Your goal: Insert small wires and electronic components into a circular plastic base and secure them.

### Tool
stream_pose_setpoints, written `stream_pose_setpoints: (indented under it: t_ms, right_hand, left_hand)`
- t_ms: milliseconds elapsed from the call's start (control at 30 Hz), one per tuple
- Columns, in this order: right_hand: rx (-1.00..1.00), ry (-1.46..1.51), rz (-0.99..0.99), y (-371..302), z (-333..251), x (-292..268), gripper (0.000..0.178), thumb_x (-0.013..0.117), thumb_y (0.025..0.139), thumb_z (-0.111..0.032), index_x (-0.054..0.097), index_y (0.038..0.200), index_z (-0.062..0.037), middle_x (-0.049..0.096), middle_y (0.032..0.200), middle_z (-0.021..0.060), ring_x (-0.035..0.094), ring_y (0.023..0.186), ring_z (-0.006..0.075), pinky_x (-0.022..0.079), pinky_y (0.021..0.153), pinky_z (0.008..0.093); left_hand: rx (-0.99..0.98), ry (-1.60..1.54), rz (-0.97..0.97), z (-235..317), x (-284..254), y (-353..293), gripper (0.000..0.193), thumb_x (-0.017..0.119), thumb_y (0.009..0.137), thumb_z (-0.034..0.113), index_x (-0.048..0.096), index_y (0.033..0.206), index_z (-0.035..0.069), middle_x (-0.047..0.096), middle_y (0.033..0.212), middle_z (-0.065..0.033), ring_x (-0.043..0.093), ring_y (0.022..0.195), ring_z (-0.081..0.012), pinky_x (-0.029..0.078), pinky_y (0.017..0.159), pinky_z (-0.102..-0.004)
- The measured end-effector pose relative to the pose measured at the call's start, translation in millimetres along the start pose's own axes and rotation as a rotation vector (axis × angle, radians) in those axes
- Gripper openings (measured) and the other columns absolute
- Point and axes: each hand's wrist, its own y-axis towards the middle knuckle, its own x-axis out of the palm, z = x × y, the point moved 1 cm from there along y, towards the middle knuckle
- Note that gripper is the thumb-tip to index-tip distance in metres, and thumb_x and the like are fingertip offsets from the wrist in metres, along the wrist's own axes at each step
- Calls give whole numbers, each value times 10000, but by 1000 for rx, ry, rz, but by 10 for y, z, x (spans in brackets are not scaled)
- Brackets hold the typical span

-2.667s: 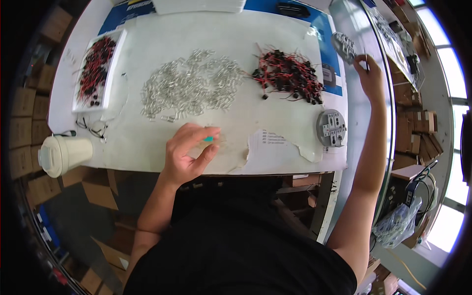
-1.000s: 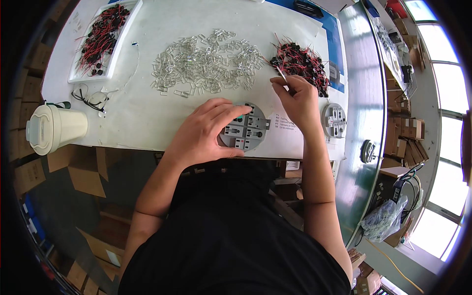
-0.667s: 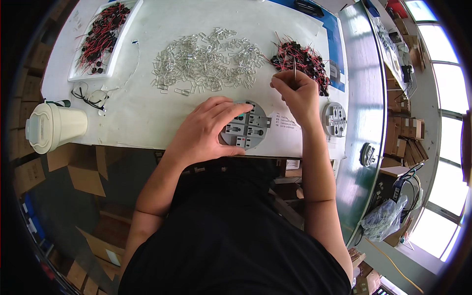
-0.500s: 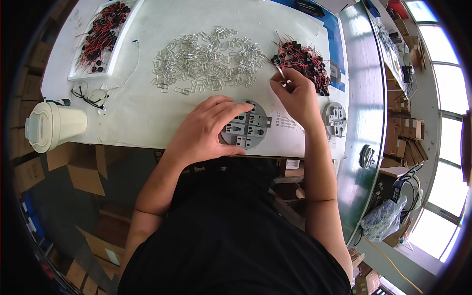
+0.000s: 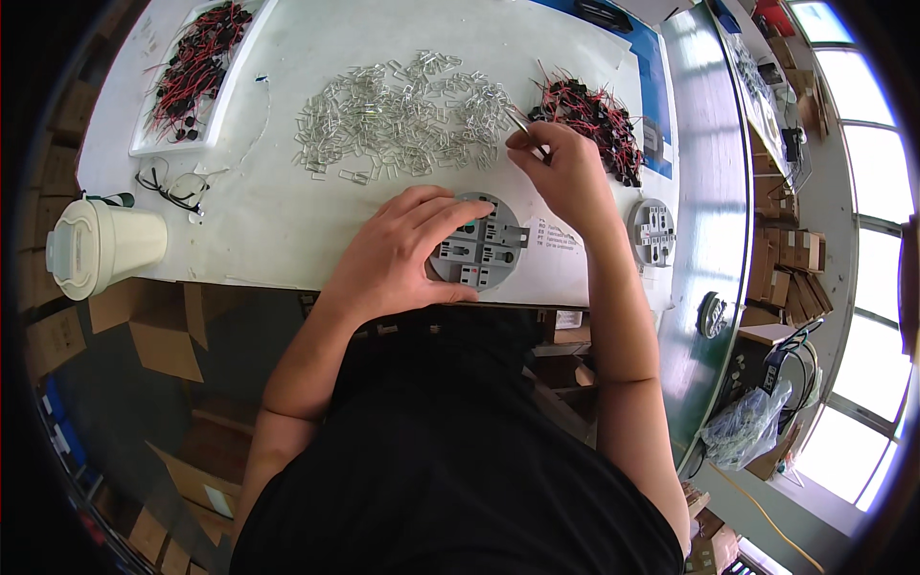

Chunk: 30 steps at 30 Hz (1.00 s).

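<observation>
My left hand [image 5: 388, 251] grips a round grey plastic housing [image 5: 500, 244] from its left side. The index finger lies on top of the housing and the thumb along its near edge. Small slotted compartments fill its upper face. My right hand [image 5: 572, 177] pinches slim metal tweezers [image 5: 518, 122], whose tip points toward the right end of a heap of small bent clear or shiny loops [image 5: 402, 120]. Whether the tip holds a loop is too small to tell. Just beyond that hand lies a pile of black parts with red wires [image 5: 599, 120].
A second round grey housing [image 5: 655, 233] lies at the right. More red-wired parts fill a white tray [image 5: 222, 101] at the far left. Eyeglasses [image 5: 177, 187] and a cream lidded container [image 5: 105, 244] stand near the left edge. Open cardboard boxes [image 5: 163, 335] sit below the table.
My right hand has moved slightly left with the tweezers, from beside the red-wired pile toward the heap of loops. My left hand and the housing have stayed in place.
</observation>
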Motion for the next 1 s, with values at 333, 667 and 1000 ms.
stream_pose_setpoints:
  t_ms: [333, 667, 1000]
  right_hand:
    - [-119, -191, 24, -12, -53, 222, 142, 779, 889, -132, 764, 981, -26, 709, 951, 122, 699, 863, 323, 541, 742, 415]
    - [-44, -241, -95, -103, -89, -70, 140, 765, 907, -149, 753, 990, -37, 713, 986, 131, 706, 899, 342, 544, 771, 444]
    - [139, -250, 21, -239, -63, 136, 240, 798, 878, -204, 732, 1043, -43, 731, 1060, 142, 719, 942, 360, 556, 808, 469]
  left_hand:
    - [2, 8, -10, -1, 3, 7, 868, 967, 658, 359, 629, 1423, 126, 699, 1314, -92, 601, 1296, -341, 492, 1110, -475]
    - [11, 10, 3, -5, 11, -6, 870, 970, 653, 356, 631, 1422, 128, 700, 1313, -87, 604, 1293, -342, 495, 1105, -474]
    - [20, 5, -2, -8, 7, 1, 861, 966, 673, 369, 629, 1422, 111, 698, 1323, -93, 613, 1291, -350, 502, 1097, -480]
